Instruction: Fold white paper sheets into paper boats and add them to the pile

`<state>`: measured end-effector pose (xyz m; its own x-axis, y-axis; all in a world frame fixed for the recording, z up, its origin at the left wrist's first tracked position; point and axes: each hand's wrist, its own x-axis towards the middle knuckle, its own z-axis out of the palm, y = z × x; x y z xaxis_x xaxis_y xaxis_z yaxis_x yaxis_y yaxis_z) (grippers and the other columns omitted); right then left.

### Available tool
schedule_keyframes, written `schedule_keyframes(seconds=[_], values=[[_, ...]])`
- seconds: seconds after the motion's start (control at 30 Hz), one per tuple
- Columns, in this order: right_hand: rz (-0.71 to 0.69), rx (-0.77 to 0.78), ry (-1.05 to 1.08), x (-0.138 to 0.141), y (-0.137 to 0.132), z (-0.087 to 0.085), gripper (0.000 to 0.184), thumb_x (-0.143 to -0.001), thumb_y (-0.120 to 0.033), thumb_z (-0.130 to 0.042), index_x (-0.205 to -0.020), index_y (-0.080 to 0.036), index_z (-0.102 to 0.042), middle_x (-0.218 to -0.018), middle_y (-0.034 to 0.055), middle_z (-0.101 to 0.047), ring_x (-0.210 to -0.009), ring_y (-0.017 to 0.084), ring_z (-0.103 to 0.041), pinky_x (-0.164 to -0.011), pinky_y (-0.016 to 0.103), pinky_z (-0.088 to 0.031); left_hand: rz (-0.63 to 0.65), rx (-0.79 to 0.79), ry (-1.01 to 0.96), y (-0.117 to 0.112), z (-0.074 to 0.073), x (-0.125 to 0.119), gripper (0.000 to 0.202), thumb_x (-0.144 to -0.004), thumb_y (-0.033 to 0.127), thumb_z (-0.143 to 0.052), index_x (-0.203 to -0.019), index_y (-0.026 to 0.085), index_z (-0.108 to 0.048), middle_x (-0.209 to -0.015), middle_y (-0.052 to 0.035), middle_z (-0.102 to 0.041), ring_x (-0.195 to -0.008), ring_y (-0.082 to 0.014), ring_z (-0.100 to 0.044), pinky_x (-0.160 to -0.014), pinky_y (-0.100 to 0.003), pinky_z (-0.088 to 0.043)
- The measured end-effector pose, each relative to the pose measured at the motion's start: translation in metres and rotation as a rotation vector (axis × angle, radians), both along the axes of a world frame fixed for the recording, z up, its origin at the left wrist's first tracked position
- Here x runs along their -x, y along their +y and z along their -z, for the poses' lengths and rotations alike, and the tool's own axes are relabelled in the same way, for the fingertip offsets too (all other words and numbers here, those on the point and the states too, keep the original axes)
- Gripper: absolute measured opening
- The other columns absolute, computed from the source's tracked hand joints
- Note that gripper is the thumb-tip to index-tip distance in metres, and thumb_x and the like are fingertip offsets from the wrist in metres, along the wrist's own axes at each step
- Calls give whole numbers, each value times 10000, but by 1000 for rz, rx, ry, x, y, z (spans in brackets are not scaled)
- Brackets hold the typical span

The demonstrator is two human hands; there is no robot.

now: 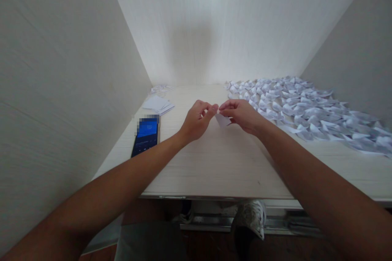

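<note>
Head view: one worktop [199,175] between pale side panels, with two bare hands at work over its middle.
Paper in hand: one small white piece of paper [222,121], raised between the two hands, midway between the worktop's far and near edges; a pale flap hangs below the fingertips.
Left hand [199,119]: closed, thumb and fingertips pinching the paper's upper part.
Right hand [239,115]: fingers curled in against the paper's right side; whether they grip or only touch cannot be told.
Folded papers [294,108]: many, white, pointed, crowded together from the far edge toward the right edge.
Flat sheets [157,104]: small loose stack, near the left edge.
White scraps [161,88]: little heap, far left corner; exact form too small to tell.
Phone [146,136]: lit screen, left edge, nearer than the sheets, partly behind the left forearm.
Risks, judged: a slack pinch could let the paper slip or its crease run crooked; uneven pull between the hands could tear it; a rightward sweep of the right forearm could scatter or flatten the nearest folded papers.
</note>
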<state>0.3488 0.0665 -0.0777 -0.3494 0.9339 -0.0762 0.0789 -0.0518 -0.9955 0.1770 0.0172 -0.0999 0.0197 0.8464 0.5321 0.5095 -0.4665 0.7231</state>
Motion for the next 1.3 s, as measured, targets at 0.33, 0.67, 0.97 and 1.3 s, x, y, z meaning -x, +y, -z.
schedule_keyframes(seconds=[0.33,0.67,0.97,1.3], values=[[-121,-337,-345,2,5,19,118,-721,-72,-728,-705,-182,-686,-678,15,-691,-562,143,-648,-564,272,-511,-149,244,423,9,7,19,168,-742,233,-758,-904,189,-750,-737,-28,-729,-637,-173,-621,-629,-293,-470],[-356,-843,-716,-6,12,22,165,-827,-318,-819,-940,-203,-858,-953,113,-736,-778,201,-642,-765,335,-468,-149,242,437,16,12,25,81,-742,235,-740,-796,192,-782,-695,-51,-738,-640,-193,-654,-632,-307,-516],[-367,-855,-760,-9,13,20,259,-802,-383,-859,-976,-191,-864,-940,117,-734,-770,204,-638,-759,331,-451,-177,212,370,11,7,20,111,-772,229,-764,-857,162,-784,-764,-74,-769,-667,-216,-699,-727,-364,-562],[-396,-842,-831,-10,13,17,274,-838,-430,-818,-1013,-223,-862,-956,111,-752,-775,197,-641,-742,318,-447,129,58,597,10,-6,23,215,-796,132,-667,-864,231,-845,-866,-61,-799,-661,-166,-691,-708,-297,-548]])
